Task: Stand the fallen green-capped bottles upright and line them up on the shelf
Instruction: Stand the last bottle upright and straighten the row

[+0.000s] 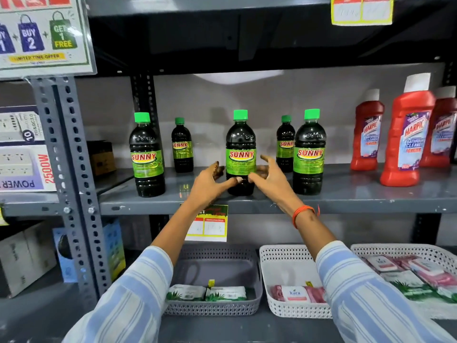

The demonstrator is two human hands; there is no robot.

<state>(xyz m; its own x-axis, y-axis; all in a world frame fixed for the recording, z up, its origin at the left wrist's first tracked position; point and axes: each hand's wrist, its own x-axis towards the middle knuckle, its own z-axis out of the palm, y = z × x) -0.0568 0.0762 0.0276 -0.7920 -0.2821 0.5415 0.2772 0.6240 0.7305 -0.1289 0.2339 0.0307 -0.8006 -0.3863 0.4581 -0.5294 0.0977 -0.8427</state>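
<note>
Left hand (pixel 207 183) and right hand (pixel 269 178): fingers spread, unclenched, flanking lower body of middle bottle (pixel 240 154); thumb tips at or near bottle base, firm grasp not evident. Middle bottle upright on grey shelf (pixel 358 194), near front edge. At 9 o'clock: left bottle (pixel 146 157), upright. At 3 o'clock: right bottle (pixel 309 154), upright. At 10 and 2 o'clock, further back: two small bottles (pixel 182 146), upright. Far 3 o'clock: red cleaner bottles (pixel 405 134). At 6 o'clock, lower shelf: grey basket (pixel 217 310), white basket (pixel 277 251).
</note>
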